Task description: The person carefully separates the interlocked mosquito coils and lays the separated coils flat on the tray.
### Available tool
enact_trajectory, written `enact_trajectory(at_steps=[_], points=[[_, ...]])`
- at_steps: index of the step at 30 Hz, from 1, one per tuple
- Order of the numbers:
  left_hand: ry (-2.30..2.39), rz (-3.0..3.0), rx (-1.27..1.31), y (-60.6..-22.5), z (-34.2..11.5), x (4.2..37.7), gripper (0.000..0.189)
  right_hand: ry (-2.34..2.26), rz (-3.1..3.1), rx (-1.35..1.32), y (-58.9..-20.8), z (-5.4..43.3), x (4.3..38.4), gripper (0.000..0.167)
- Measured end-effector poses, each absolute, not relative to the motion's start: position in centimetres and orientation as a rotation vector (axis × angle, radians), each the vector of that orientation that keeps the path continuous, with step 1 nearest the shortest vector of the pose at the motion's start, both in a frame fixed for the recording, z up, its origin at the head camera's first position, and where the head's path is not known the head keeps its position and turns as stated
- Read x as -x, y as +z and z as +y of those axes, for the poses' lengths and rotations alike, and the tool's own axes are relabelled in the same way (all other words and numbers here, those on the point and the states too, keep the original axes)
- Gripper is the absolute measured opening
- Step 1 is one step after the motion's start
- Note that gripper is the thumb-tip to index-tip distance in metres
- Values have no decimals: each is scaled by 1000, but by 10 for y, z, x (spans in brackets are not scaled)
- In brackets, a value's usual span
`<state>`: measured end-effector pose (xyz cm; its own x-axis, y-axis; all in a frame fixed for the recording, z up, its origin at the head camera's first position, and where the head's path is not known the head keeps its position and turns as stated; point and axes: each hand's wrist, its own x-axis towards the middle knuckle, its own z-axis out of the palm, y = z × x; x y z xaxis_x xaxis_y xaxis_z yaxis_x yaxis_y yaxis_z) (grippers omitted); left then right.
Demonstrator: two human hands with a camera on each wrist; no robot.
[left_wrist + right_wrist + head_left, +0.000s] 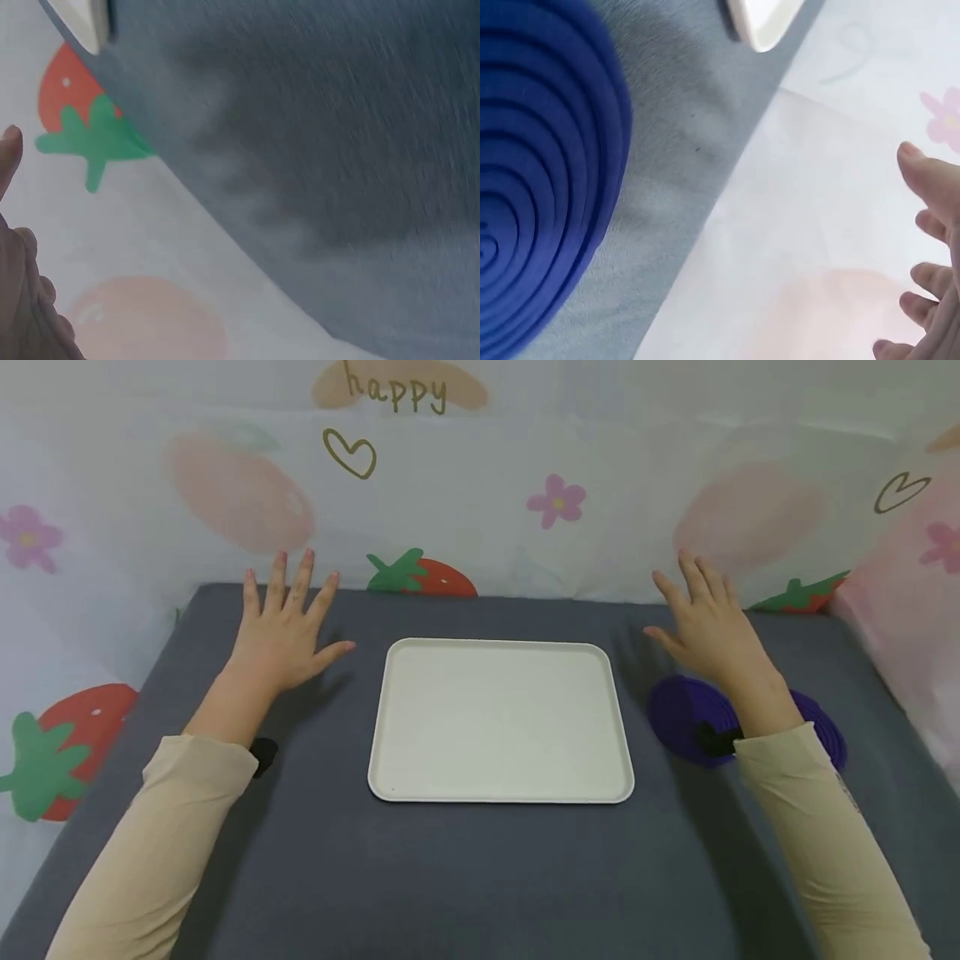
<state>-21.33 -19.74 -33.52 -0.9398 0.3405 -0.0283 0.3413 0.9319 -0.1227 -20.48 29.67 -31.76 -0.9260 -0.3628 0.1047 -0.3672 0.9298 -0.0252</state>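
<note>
My left hand hovers over the table's left part, fingers spread and straight, and holds nothing. It is nearest to a white rectangular tray with rounded corners and a low rim, lying flat at mid-table. On the tray's other side my right hand is raised with its fingers extended, also holding nothing. Beneath the right wrist lies a purple-blue coiled item with spiral ridges. The forearm hides its middle, so I cannot tell whether it is one piece or two.
A dark grey cloth covers the table. Behind it hangs a pale printed sheet with strawberries, flowers and hearts; it continues down the left side. At the right is a pinkish part of the sheet. Black bands show at both wrists.
</note>
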Motion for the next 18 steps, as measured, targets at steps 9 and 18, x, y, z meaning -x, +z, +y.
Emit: enact_trajectory(at_steps=[9, 18], points=[[600, 2878, -597, -341, -150, 180, 82, 717, -2971, -386, -317, 311, 181, 56], [1033, 2579, -781, -369, -66, 146, 59, 934, -2907, -205, -343, 348, 143, 48]])
